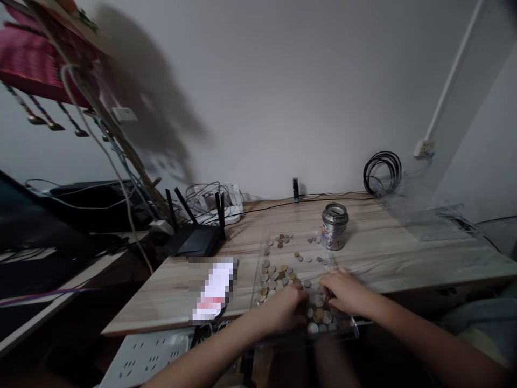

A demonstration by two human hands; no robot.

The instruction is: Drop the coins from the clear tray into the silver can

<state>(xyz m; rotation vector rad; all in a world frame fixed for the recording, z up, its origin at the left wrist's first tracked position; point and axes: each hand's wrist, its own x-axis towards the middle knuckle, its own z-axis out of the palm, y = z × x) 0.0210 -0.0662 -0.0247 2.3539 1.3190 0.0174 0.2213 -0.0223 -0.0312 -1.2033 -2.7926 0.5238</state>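
From my end, I am looking at loose coins (272, 276), silvery and brassy, that are lying scattered near the front edge of the wood-grain table (246, 237), apparently in a clear plastic tray (355, 327). I am judging each coin light, stiff and hard to break, but thin and slick, so a flat one is probably sliding under a fingertip; I am favouring a pinch on opposite points of the rim, with a nail under the edge. The left hand (288, 308) is sitting over the middle of the coins, fingers curled downward; its tips are hiding, so I am unable to tell whether it is gripping anything. The right hand (341, 291) is bending in just beside it, thumb and fingers drawn close, and there too I am not making out a held coin. Beyond them a lidded coin-bank tin (334, 229) is standing upright, and a black router (196, 240) is lying farther left.
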